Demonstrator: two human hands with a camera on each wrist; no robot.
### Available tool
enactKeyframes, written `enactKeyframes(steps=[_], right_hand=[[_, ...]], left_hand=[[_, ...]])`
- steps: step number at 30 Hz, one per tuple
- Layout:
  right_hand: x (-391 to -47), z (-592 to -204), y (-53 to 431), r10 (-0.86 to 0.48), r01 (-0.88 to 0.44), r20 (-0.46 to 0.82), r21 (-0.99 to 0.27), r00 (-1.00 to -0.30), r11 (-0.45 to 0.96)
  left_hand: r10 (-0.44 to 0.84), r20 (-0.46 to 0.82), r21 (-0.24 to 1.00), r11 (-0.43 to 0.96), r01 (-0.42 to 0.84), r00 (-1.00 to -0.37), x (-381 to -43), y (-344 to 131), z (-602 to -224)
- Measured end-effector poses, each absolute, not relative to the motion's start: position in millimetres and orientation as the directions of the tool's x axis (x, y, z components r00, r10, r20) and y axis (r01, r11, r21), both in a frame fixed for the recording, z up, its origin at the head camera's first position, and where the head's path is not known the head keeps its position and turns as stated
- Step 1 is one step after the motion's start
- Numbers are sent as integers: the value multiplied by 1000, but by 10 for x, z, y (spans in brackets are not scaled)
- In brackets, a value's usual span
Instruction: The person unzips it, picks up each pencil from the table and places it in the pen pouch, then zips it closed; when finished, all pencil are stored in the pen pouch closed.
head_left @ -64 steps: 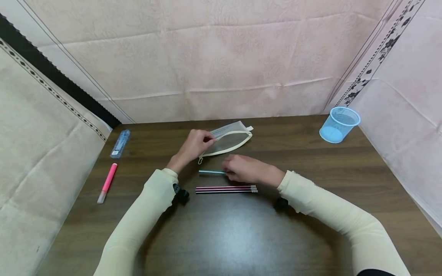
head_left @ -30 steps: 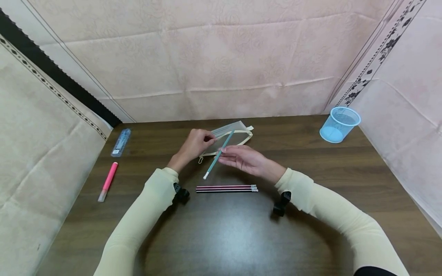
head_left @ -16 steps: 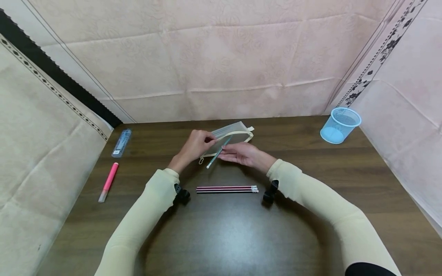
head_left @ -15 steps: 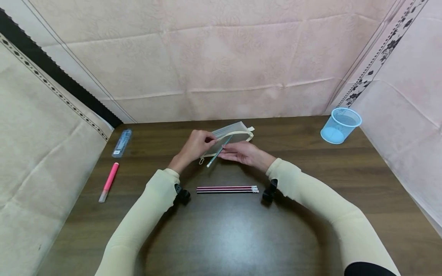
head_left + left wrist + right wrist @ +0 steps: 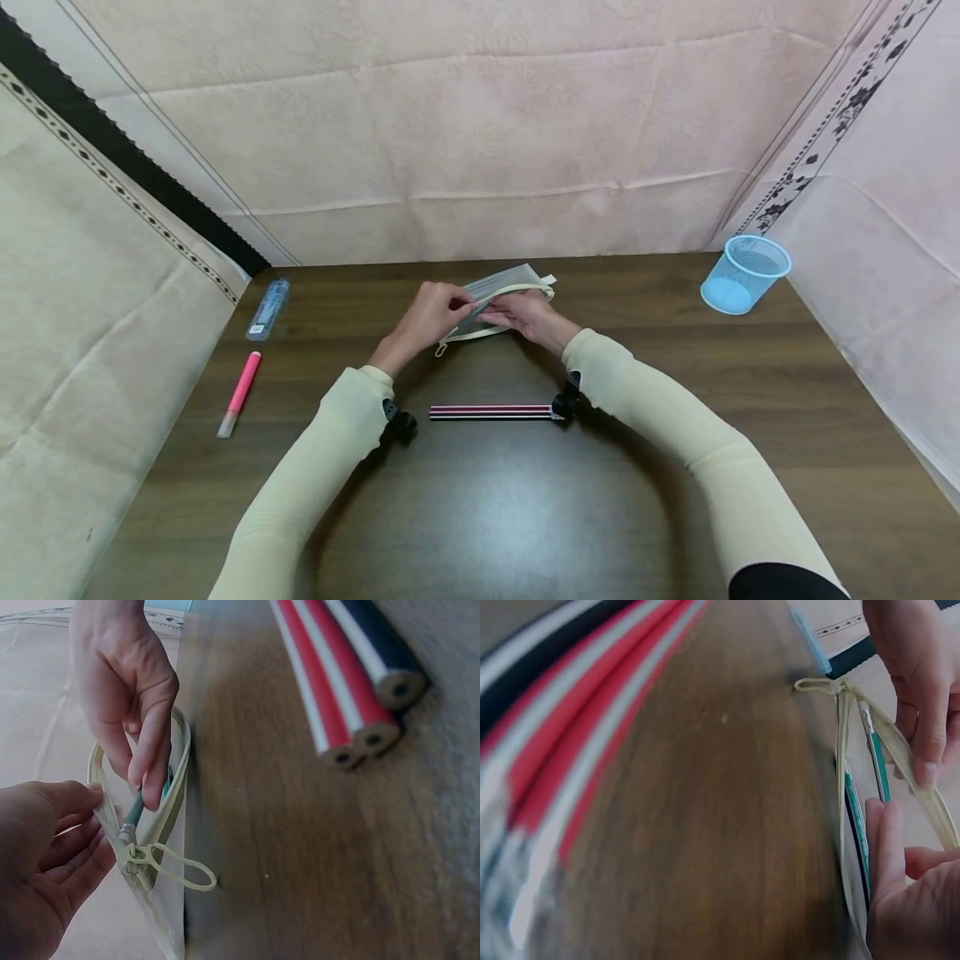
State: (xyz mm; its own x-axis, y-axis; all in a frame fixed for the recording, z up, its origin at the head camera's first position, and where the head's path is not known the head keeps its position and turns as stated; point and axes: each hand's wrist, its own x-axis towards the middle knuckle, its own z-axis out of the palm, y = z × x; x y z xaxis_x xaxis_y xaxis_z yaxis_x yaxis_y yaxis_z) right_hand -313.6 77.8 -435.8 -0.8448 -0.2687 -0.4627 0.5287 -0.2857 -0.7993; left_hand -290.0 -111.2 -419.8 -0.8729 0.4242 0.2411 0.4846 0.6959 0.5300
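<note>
My left hand (image 5: 431, 315) pinches the pale zip edge of a see-through mesh pencil case (image 5: 501, 285) near the table's far edge, and its mouth gapes. Inside that mouth are the fingers of my right hand (image 5: 531, 317), holding a teal pencil (image 5: 877, 761). The pencil's eraser end points toward the zip pull (image 5: 187, 874). Beside it in the right wrist view, another teal pencil (image 5: 856, 817) lies within the case. Nearer me, three striped pencils (image 5: 487, 412), red ones and a black one, lie side by side on the table.
A blue mesh-walled cup (image 5: 742, 279) stands at the back right. On the left lie a pink marker (image 5: 242, 390) with a clear end and a flat blue translucent pack (image 5: 268, 310). Cloth-covered walls (image 5: 480, 150) rise behind the table and at both sides.
My right hand picked the teal pencil off the table, turned it toward the pencil case and moved it into the open mouth. My left hand has kept its hold on the edge.
</note>
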Motion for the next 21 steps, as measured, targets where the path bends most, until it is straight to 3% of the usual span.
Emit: enactKeyframes(steps=[14,21], right_hand=[[-3142,-4385,702,-220,561,-516,-756,-828,-338],[-2999,-4314,736,-266,561,-502,-792,-823,-241]], left_hand=[[421,242,530,697,483,-874,-2881,-1104,-4195],[424,232,536,695,479,-875,-2872,-1109,-4199]])
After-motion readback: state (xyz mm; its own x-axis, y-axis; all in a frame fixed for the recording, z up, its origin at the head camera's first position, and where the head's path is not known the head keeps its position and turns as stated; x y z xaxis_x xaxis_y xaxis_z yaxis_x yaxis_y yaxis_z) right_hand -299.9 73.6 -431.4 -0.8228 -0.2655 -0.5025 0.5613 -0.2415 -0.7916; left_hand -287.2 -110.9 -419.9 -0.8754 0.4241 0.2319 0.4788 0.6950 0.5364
